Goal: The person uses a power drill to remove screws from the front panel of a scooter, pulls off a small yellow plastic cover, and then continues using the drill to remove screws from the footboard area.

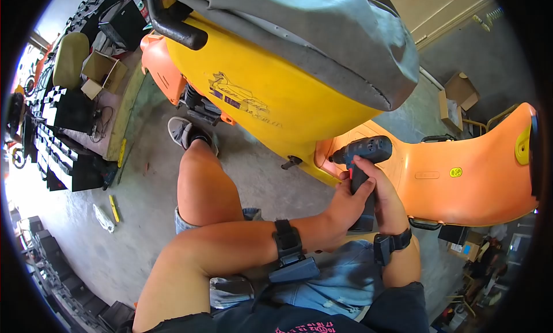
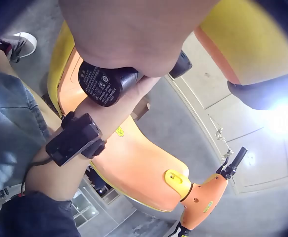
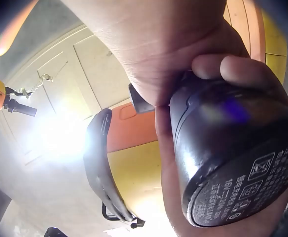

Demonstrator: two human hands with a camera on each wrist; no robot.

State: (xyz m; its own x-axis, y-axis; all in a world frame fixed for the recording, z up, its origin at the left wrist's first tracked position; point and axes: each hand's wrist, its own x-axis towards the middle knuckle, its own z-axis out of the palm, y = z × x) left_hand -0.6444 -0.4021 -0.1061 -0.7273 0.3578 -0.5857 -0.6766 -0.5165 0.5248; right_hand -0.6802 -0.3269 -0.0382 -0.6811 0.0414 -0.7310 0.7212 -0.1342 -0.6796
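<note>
In the head view, a dark cordless drill [image 1: 373,149] lies sideways over the scooter's orange footboard [image 1: 419,160], chuck to the left. Whether its tip touches the panel cannot be told. My left hand [image 1: 344,209] wraps round the drill's handle from the left, and my right hand [image 1: 381,186] grips it from the other side, just under the body. The left wrist view shows the round battery end [image 2: 102,88] below my left hand [image 2: 126,37]. Close in the right wrist view is that same battery end [image 3: 233,197], under my right hand [image 3: 159,42]; curled fingers lie over it.
The scooter's yellow body [image 1: 230,79] with a grey seat cover [image 1: 322,39] stands ahead. Cardboard boxes [image 1: 451,111] are at the right. On the floor at left lie a yellow tool [image 1: 114,208] and a white bag [image 1: 103,218]; black boxes [image 1: 66,117] fill the far left.
</note>
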